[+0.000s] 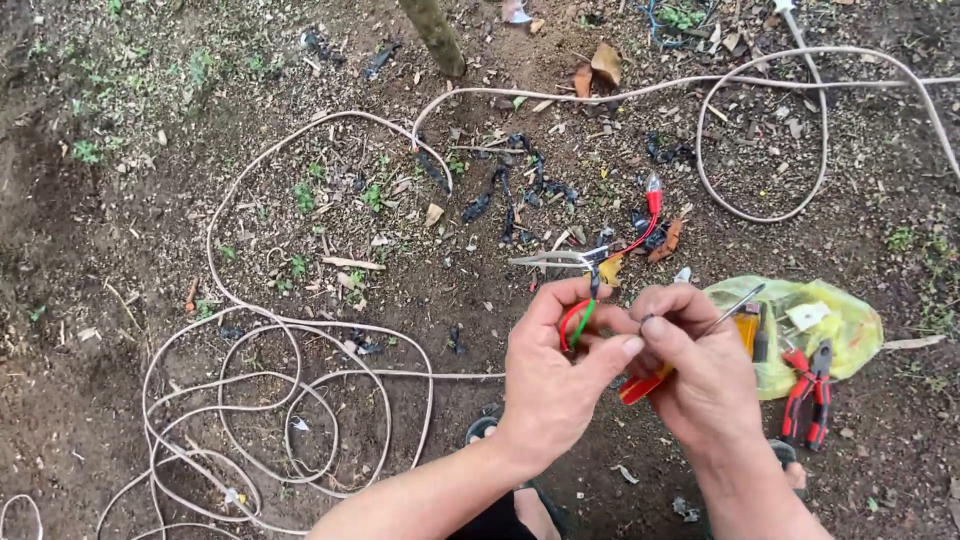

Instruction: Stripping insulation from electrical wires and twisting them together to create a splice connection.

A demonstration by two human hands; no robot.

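My left hand (556,375) pinches a bundle of thin red and green wires (576,322) between thumb and fingers. Close against it, my right hand (700,368) grips a screwdriver with a red and yellow handle (640,387); its metal shaft (732,308) points up and right. A red wire runs from the hands up to a red clip (654,198) lying on the soil. Both hands hover above bare dirt.
A long white cable (300,390) lies coiled on the ground at left and loops across the top right. A yellow-green plastic bag (830,320) with tools lies at right, red-handled pliers (808,395) beside it. Scraps of black insulation (520,185) litter the soil. A thin trunk (436,35) rises at top.
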